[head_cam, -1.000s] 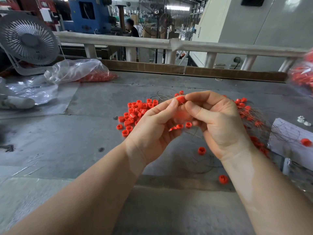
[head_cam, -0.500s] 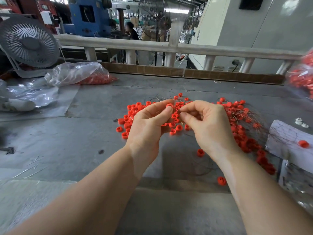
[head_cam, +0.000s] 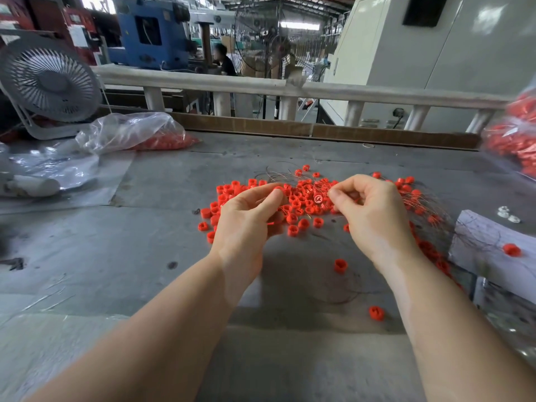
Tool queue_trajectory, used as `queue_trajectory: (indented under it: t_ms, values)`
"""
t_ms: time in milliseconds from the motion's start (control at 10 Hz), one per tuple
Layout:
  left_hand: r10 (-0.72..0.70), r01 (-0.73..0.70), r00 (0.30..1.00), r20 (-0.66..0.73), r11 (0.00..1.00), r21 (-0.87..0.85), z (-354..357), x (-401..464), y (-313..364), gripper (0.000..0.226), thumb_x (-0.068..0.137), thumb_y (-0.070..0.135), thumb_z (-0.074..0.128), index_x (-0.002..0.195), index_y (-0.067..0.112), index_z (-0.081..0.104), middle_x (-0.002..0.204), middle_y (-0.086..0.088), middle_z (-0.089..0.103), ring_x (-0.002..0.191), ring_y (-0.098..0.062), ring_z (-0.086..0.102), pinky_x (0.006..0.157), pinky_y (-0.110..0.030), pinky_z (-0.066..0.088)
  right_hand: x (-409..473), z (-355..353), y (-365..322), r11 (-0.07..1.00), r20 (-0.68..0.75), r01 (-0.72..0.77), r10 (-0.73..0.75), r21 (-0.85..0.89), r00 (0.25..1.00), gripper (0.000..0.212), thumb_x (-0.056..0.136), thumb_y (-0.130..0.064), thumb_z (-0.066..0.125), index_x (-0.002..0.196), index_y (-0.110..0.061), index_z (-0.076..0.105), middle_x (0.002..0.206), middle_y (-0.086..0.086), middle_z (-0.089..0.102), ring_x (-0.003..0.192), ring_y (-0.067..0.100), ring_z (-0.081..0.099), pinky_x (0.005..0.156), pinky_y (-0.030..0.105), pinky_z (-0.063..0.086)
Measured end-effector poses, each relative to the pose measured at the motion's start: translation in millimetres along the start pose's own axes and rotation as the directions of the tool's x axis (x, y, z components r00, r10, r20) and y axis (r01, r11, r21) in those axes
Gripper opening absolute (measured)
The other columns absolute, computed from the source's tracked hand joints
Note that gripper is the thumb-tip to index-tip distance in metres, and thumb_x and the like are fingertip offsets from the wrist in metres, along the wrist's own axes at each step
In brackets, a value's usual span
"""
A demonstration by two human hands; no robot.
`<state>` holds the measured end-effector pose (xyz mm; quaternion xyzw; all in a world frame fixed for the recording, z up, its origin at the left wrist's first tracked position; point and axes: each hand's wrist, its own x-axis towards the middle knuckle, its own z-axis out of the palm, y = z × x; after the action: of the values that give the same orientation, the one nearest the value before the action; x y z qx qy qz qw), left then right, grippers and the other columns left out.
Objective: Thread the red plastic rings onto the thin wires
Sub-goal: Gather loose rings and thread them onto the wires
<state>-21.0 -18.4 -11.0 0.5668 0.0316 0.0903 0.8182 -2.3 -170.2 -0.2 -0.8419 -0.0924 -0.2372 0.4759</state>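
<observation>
While both hands point(head_cam: 313, 210) pinch apart, any wire is too thin to discern.

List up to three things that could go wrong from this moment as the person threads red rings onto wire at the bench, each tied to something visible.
1. The left hand pinches one small red plastic ring at its fingertips; it could slip into the loose pile of red rings.
2. The thin bare wires lie tangled among rings beside the right hand, so pulling one may drag others.
3. Stray rings near the grey table front could roll off.
</observation>
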Motion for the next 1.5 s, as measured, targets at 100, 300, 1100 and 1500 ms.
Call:
queue_trajectory:
  t_ms: [100, 300, 1100, 1500]
  values:
    - [-0.028, 0.028, 1.000, 0.003, 0.999, -0.031, 0, 0, 1, 0.015, 0.089, 0.008, 0.058, 0.082, 0.016, 0.069, 0.062, 0.005, 0.067, 0.050, -0.001, 0.055, 0.046, -0.015, 0.046, 0, -1, 0, 1.000, 0.005, -0.008, 0.008, 0.009, 1.000, 0.023, 0.086, -0.012, 0.063, 0.067, -0.025, 0.062, 0.060, -0.008, 0.061, 0.055, 0.005, 0.053, 0.060, 0.026, 0.047]
    - [-0.068, 0.068, 0.998, 0.004, 0.990, -0.122, -1, 1, 3, 0.017, 0.089, 0.006, 0.057, 0.079, 0.014, 0.068, 0.062, 0.004, 0.068, 0.049, -0.002, 0.056, 0.045, -0.015, 0.046, 2, -4, 1, 0.981, -0.001, -0.116, 0.117, 0.155, 0.993, 0.027, 0.089, -0.005, 0.058, 0.071, -0.024, 0.065, 0.061, -0.005, 0.063, 0.052, 0.002, 0.052, 0.053, 0.022, 0.046]
    - [-0.069, 0.063, 0.997, -0.046, 0.989, -0.133, -6, 6, 0, 0.011, 0.090, 0.008, 0.057, 0.091, 0.010, 0.067, 0.066, 0.004, 0.069, 0.049, -0.002, 0.057, 0.046, -0.015, 0.047, 6, -18, -4, 0.572, 0.211, -0.438, 0.420, 0.694, 0.883, 0.025, 0.098, -0.013, 0.042, 0.088, -0.005, 0.063, 0.076, 0.011, 0.073, 0.061, 0.016, 0.069, 0.040, 0.015, 0.044]
    - [-0.068, 0.062, 0.997, -0.044, 0.989, -0.135, -7, 7, -1, 0.010, 0.090, 0.008, 0.058, 0.092, 0.010, 0.067, 0.066, 0.003, 0.069, 0.051, -0.003, 0.058, 0.046, -0.017, 0.048, 6, -17, -3, 0.611, 0.180, -0.427, 0.424, 0.666, 0.887, 0.024, 0.098, -0.012, 0.043, 0.088, -0.005, 0.064, 0.077, 0.011, 0.073, 0.065, 0.017, 0.070, 0.042, 0.016, 0.046]
